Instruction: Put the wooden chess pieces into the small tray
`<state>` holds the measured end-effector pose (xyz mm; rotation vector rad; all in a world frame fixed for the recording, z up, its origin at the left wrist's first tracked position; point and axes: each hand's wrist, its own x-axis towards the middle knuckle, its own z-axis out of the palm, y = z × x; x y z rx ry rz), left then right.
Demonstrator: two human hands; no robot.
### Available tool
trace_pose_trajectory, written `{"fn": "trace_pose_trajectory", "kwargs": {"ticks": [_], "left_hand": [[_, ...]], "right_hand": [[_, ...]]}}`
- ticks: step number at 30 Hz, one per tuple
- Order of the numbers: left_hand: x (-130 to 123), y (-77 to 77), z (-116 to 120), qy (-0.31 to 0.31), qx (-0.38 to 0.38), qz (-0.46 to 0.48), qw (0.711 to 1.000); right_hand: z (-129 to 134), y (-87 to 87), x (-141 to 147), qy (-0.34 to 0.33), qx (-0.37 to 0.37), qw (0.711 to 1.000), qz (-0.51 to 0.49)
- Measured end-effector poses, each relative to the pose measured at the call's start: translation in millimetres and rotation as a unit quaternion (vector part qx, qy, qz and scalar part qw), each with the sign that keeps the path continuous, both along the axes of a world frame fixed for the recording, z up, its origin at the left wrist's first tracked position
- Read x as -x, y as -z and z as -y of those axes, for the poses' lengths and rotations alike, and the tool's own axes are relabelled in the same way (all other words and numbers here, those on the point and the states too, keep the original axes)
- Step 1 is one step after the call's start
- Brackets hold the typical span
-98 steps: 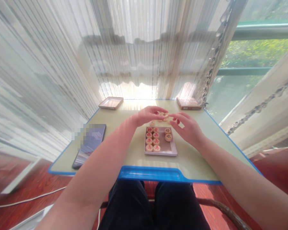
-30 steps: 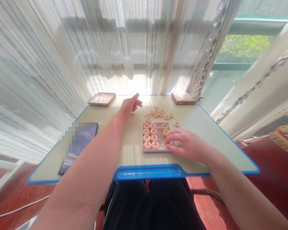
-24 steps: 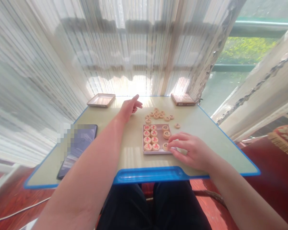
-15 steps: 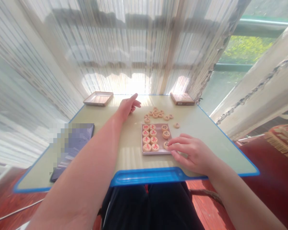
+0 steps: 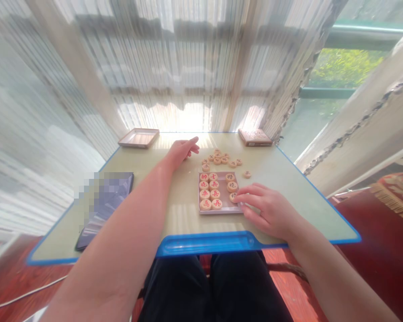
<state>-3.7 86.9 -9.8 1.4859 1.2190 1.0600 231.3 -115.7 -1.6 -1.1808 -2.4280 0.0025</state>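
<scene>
My right hand [image 5: 267,209] is at the right side of a shallow box tray [image 5: 225,206]. Its fingertips are on a black-lettered Chinese chess piece [image 5: 233,197] inside the tray, and the fingers partly cover that piece. Above it in the same column are two more black-lettered pieces, the nearer one [image 5: 232,186] just touching or nearly so. Two columns of red-lettered pieces [image 5: 215,194] fill the tray's left side. Over the table's far half, my left hand [image 5: 183,150] is held with fingers loosely apart and nothing in it, left of a scattered group of pieces [image 5: 217,160].
A lone piece [image 5: 246,174] lies right of the tray. An open box lid [image 5: 139,137] is at the far left, a closed patterned box [image 5: 255,137] at the far right. A dark tablet-like object [image 5: 109,210] lies under my left forearm. The table [image 5: 309,214] has a blue rim.
My right hand has slid the black-lettered piece up the tray, closer to the piece above it. My left hand has dropped slightly, its thumb less raised.
</scene>
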Motion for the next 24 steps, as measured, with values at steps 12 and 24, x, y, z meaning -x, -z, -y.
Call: {"fn": "trace_pose_trajectory", "kwargs": {"ticks": [12,24], "left_hand": [[0.3,2.5,-1.6,0.006,-0.007,-0.005,1.000],[0.4,4.4,1.5,0.004,-0.011,-0.034,0.999]], "right_hand": [[-0.6,1.6,-0.5,-0.010,0.008,1.000,-0.015],[-0.7,2.9,1.6,-0.006,-0.017,0.999,-0.030]]}}
